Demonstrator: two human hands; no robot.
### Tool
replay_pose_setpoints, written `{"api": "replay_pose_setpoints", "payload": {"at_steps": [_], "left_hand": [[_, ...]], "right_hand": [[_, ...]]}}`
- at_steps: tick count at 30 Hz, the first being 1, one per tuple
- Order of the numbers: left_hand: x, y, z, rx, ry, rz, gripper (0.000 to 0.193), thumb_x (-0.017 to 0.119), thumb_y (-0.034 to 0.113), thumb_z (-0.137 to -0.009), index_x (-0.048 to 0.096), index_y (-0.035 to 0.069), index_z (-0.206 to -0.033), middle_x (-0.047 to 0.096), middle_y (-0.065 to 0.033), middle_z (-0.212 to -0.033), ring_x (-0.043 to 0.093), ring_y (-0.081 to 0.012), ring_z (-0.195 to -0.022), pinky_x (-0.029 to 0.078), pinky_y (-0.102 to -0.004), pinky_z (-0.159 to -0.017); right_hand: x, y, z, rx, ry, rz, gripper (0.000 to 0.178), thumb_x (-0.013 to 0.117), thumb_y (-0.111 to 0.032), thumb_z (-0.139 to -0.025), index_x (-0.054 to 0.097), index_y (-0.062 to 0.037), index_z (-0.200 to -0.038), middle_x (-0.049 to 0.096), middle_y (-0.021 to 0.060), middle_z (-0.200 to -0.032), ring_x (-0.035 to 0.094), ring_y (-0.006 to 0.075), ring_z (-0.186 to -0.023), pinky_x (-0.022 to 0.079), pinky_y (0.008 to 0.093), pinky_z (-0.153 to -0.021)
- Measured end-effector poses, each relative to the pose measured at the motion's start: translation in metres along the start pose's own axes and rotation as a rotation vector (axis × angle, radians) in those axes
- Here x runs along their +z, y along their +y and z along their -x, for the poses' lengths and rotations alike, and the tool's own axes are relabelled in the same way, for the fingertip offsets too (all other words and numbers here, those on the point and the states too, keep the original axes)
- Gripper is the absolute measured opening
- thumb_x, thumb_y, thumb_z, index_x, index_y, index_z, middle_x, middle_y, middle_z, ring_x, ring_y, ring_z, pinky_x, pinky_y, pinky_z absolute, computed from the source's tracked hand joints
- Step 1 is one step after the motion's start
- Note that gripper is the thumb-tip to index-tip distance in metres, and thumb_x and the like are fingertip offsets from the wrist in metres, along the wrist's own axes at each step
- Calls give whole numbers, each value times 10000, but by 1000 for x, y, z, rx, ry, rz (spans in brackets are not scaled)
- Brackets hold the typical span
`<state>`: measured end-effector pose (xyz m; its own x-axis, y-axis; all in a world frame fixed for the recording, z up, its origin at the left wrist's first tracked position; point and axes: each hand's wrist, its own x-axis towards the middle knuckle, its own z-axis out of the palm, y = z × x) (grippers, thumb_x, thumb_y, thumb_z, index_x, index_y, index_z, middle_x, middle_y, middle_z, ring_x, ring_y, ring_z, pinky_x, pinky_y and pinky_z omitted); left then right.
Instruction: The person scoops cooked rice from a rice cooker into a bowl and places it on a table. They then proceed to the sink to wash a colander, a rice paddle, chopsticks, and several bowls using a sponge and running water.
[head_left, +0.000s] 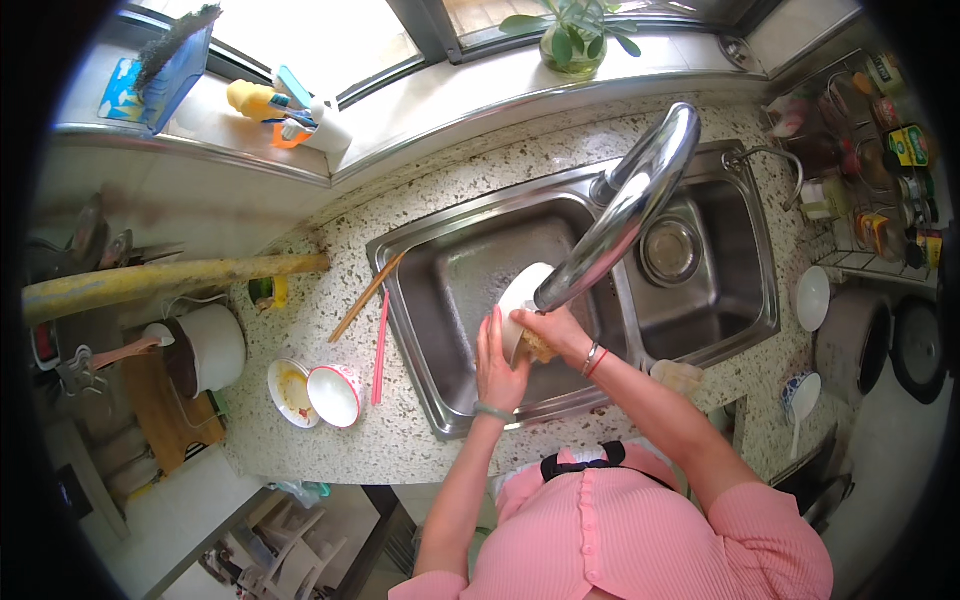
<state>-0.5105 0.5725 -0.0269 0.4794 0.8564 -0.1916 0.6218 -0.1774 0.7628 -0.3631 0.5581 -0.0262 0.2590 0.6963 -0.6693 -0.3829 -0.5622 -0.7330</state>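
One white bowl is in hand over the left basin of the steel double sink, just under the spout of the big chrome tap. The left hand cups the bowl's near side, its grip closed flat against the wall of the bowl with fingers pointing up. The right hand is clamped on a yellowish sponge, pressed against the bowl's lower edge. Whether water runs cannot be told.

Judging from how things lie, the washing looks to be at an early or middle stage: this bowl is being scrubbed, while on the speckled table to the left a small plate smeared with orange sauce and a patterned bowl with a white inside stand touching one another, not yet cleaned. Beside them lie a pink chopstick and a wooden pair of chopsticks, the latter reaching over the sink's rim. On the right side of the table, a white dish and a bowl with a spoon stand apart.

The held bowl looks plain, glossy white, tilted on its side with its opening turned away to the left; no dirt shows on it.
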Motion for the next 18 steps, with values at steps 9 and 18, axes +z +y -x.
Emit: {"api": "replay_pose_setpoints", "payload": {"at_steps": [9,18], "left_hand": [[-13,-15,-11,-305,62,472,486,434,165,-995,331,56,-1457,471,-167,-1390,489,-243,-1241,387,-338,-1027],[-11,-12,1,-313,128,458,473,413,208,-1023,333,6,-1442,478,-180,-1382,504,-246,-1223,394,-341,-1015]], "right_hand": [[-30,38,-20,-562,129,575,435,645,-107,-817,544,-13,-1230,509,182,-1210,543,332,-1089,448,389,-931],[38,29,3,-786,-160,575,135,649,-86,-794,625,-23,-911,586,109,-927,610,317,-847,511,405,-756]]}}
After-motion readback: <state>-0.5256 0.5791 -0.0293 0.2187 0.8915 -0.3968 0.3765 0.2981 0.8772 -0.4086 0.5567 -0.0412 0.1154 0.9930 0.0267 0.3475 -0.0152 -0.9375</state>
